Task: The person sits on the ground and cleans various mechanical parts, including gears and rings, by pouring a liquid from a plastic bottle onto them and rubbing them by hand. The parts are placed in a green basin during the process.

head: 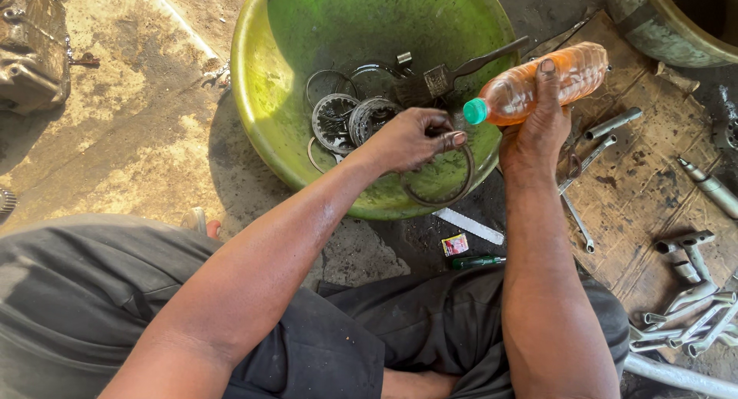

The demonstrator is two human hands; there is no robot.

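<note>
My left hand (415, 140) grips a thin dark metal ring (453, 191) over the near side of a green basin (261, 99). My right hand (538, 130) holds a clear plastic bottle (530, 84) of orange liquid with a green cap, tilted cap-down toward the ring. Inside the basin lie several toothed metal discs and rings (350, 118) and a dirty paintbrush (453, 72).
Several wrenches and socket tools (692, 307) lie on a stained board (646, 184) at the right. A hacksaw blade (469, 226), a small packet (455, 244) and a green screwdriver (477, 261) sit on the ground below the basin. An engine casing (31, 45) is upper left, another vessel (684, 22) upper right.
</note>
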